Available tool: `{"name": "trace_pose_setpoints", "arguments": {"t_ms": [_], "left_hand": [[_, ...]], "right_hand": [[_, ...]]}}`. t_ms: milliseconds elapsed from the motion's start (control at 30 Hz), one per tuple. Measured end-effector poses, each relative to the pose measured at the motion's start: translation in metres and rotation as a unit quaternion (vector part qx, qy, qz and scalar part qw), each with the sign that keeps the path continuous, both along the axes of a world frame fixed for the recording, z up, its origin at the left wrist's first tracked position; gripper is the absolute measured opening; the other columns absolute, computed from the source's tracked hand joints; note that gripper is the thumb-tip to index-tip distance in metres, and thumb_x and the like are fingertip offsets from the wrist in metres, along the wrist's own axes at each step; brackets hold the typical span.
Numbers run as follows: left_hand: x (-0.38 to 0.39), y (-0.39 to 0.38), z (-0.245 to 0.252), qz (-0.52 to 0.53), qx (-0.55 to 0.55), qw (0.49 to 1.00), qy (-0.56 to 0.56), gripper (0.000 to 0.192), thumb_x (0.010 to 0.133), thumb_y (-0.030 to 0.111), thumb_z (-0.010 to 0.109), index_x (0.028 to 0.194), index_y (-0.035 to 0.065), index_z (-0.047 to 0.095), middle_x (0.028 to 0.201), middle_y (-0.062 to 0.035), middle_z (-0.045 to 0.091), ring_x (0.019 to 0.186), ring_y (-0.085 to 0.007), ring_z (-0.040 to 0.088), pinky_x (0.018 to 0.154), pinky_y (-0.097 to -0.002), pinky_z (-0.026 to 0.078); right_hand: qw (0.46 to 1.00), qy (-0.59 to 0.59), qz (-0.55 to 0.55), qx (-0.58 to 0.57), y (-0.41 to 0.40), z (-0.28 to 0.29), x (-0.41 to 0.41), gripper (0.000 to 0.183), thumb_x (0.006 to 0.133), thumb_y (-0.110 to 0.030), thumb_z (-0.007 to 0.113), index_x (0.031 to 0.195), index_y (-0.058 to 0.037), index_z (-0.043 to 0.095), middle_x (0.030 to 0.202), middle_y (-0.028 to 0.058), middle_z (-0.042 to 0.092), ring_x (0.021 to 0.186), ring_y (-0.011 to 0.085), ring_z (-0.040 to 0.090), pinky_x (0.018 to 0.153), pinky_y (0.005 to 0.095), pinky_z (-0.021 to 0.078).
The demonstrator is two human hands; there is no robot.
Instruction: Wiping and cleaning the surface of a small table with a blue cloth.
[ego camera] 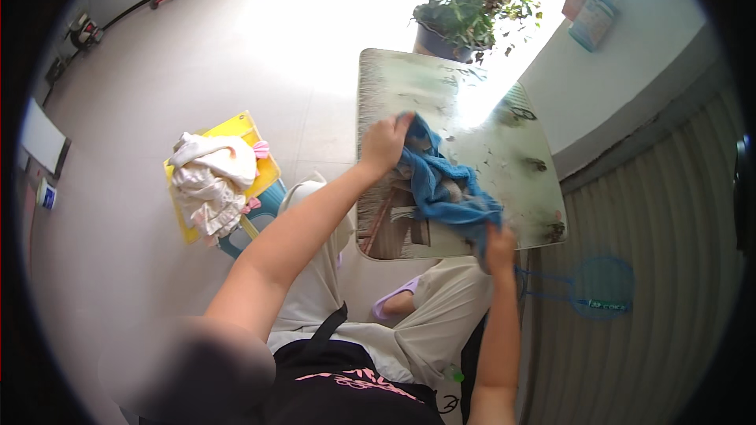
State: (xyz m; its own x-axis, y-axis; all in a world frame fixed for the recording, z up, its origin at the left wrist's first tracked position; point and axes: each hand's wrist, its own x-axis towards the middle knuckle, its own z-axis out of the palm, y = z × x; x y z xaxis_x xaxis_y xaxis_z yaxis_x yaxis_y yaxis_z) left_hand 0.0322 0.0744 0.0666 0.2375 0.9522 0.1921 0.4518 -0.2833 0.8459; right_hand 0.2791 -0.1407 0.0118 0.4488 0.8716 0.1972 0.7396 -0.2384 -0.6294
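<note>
A rumpled blue cloth garment (440,180) with greyish patches stretches diagonally between my hands over a small printed table (407,82). At its far left end, my left hand (384,144) grips a bunched edge. My right hand (501,251) pinches the near right end by the table's front edge and looks slightly blurred. The cloth hangs in twisted folds, so its exact kind cannot be told. Parts of it appear to rest on the tabletop.
White clothes (215,174) with pink bows lie heaped on a yellow board (227,130) over a blue stool (269,203), left of my legs. A potted plant (443,41) stands behind the table. A ribbed curtain (661,236) and a blue racket-shaped item (602,288) are at right.
</note>
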Motion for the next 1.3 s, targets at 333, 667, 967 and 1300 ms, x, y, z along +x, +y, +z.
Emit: {"name": "trace_pose_setpoints", "arguments": {"t_ms": [333, 667, 967, 1300], "left_hand": [[-0.034, 0.017, 0.015, 0.134, 0.032, 0.984, 0.117, 0.056, 0.084, 0.021, 0.063, 0.131, -0.002, 0.042, 0.14, -0.0256, 0.038, 0.13, -0.0393, 0.038, 0.105, -0.0448, 0.035], [0.013, -0.018, -0.049, -0.083, 0.125, 0.905, 0.399, 0.094, 0.089, 0.066, 0.043, 0.148, -0.0033, 0.021, 0.151, -0.0346, 0.017, 0.144, -0.0433, 0.011, 0.117, -0.0463, 0.013], [0.069, 0.069, -0.04, -0.099, 0.079, 0.895, 0.429, 0.099, 0.087, 0.07, 0.043, 0.15, -0.001, 0.015, 0.153, -0.032, 0.011, 0.145, -0.0417, 0.005, 0.118, -0.0455, 0.011], [0.095, 0.096, -0.058, -0.114, 0.157, 0.895, 0.402, 0.093, 0.089, 0.069, 0.039, 0.151, 0.0023, 0.017, 0.153, -0.0299, 0.014, 0.145, -0.0389, 0.01, 0.118, -0.0446, 0.011]], "right_hand": [[0.965, 0.234, -0.018, 0.118, 0.012, 0.071, 0.067, 0.053, 0.097, -0.036, 0.054, 0.135, 0.0, 0.048, 0.121, 0.0086, 0.056, 0.11, 0.0197, 0.053, 0.098, 0.0306, 0.0376], [0.992, 0.035, -0.032, -0.117, 0.044, -0.003, 0.059, 0.077, 0.091, -0.062, 0.041, 0.147, -0.0101, 0.035, 0.152, 0.017, 0.032, 0.145, 0.0305, 0.02, 0.115, 0.0537, 0.0023], [0.972, -0.176, -0.034, -0.155, 0.106, -0.008, 0.088, 0.073, 0.09, -0.063, 0.043, 0.147, -0.0183, 0.036, 0.151, 0.0124, 0.035, 0.143, 0.0277, 0.024, 0.115, 0.0552, 0.0074], [0.948, -0.213, -0.091, -0.221, 0.21, 0.003, 0.059, 0.073, 0.09, -0.068, 0.035, 0.147, -0.0221, 0.035, 0.155, 0.001, 0.029, 0.146, 0.0231, 0.018, 0.112, 0.0637, 0.0098]]}}
